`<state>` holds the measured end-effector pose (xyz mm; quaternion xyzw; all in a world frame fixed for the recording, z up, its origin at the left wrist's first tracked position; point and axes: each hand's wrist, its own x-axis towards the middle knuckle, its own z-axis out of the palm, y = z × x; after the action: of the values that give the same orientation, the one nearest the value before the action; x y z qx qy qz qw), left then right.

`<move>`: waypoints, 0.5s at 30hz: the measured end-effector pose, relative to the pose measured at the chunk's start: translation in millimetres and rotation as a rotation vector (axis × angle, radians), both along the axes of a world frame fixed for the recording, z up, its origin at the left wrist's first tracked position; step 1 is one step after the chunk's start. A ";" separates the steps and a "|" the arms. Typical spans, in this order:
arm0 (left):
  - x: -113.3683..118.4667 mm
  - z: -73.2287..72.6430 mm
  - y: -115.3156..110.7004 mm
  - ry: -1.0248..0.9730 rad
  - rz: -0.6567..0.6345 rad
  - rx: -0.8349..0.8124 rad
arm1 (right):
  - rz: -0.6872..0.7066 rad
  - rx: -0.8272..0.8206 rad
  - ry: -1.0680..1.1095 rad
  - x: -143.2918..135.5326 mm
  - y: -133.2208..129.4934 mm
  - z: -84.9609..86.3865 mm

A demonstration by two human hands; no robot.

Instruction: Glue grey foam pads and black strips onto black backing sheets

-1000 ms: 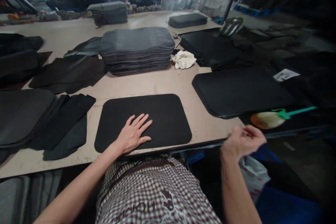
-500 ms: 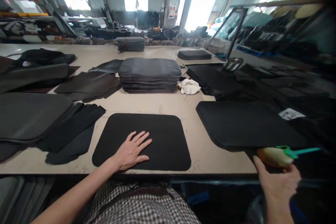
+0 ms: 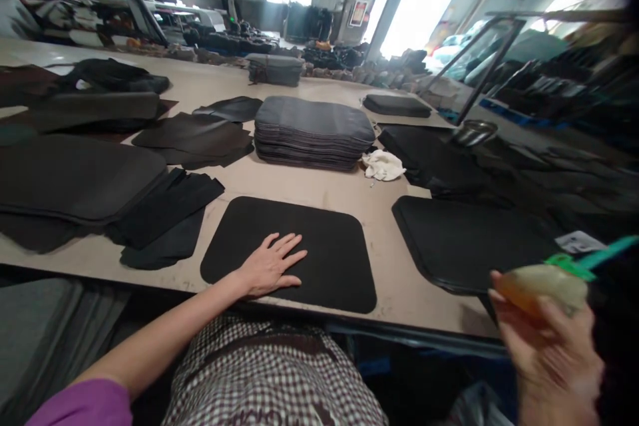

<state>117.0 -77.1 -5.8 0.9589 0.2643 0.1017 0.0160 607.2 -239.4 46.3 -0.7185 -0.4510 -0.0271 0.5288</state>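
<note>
Black panel (image 3: 329, 266) on worktable (image 3: 309, 186): rounded at the corners, lying flat by the near edge of the broad tan top, loose black pieces (image 3: 164, 219) to its left.
Right-hand stack (image 3: 469, 239): dark rounded panels, apart from the black panel (a strip of tan tabletop shows between).
Grey stack (image 3: 314, 120): many thin rounded sheets, piled behind the black panel.
Left hand (image 3: 274, 267): palm down on the black panel, fingers spread, where it lay half a second ago.
Right hand (image 3: 554, 353): curled around the squeeze bottle (image 3: 544, 283), thumb and fingers on opposite sides.
Amber contents: half a second ago the bottle was low at the table's right end; now it is raised, so one hand seems to steady the panel while the other has the bottle ready.
White cloth (image 3: 383, 165): crumpled beside the grey stack.
Green spout (image 3: 612, 253): points rightward, away from the panel.
</note>
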 end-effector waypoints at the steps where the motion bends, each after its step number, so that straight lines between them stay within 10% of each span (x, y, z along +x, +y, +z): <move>1: -0.1 0.0 0.2 -0.002 0.003 -0.007 | 0.097 0.007 0.203 -16.1 9.3 7.3; 4: -0.1 2.2 1.8 -0.001 -0.006 -0.050 | 0.191 -0.061 0.513 -78.4 48.6 23.7; 15: -12.9 -5.2 -7.7 -0.063 0.082 -0.122 | 0.898 -0.273 0.461 -320.7 160.0 17.3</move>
<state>104.2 -84.8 -11.0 0.9408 0.3084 0.1162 0.0787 286.6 -79.4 63.5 -0.5039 -0.5862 0.4202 0.4753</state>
